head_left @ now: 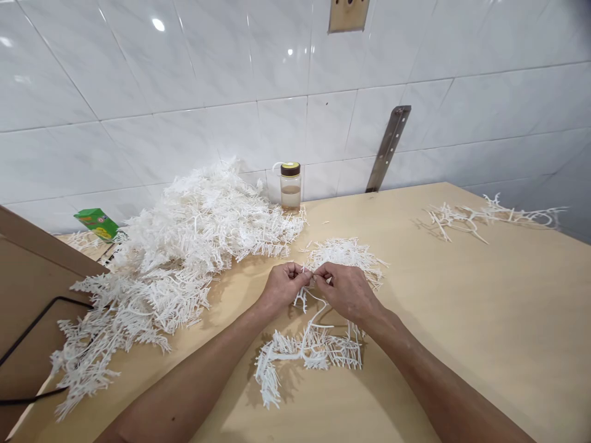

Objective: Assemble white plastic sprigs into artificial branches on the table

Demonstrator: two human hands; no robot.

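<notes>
My left hand (pixel 282 288) and my right hand (pixel 347 290) meet fingertip to fingertip over the middle of the table. Both are closed in a pinch on a white branched plastic piece (pixel 317 317), whose thin stems hang down below the fingers. Its comb-like lower part (pixel 302 355) spreads out between my forearms. What exactly lies between the fingertips is too small to make out. Just beyond my hands is a small heap of loose white bits (pixel 346 253).
A large pile of white branched pieces (pixel 184 234) covers the left side. A lidded bottle (pixel 290 192) stands by the tiled wall. More bare white branches (pixel 475 215) lie at the far right of the table (pixel 498 307). A green box (pixel 98 224) and a black cable (pixel 46 307) are at left.
</notes>
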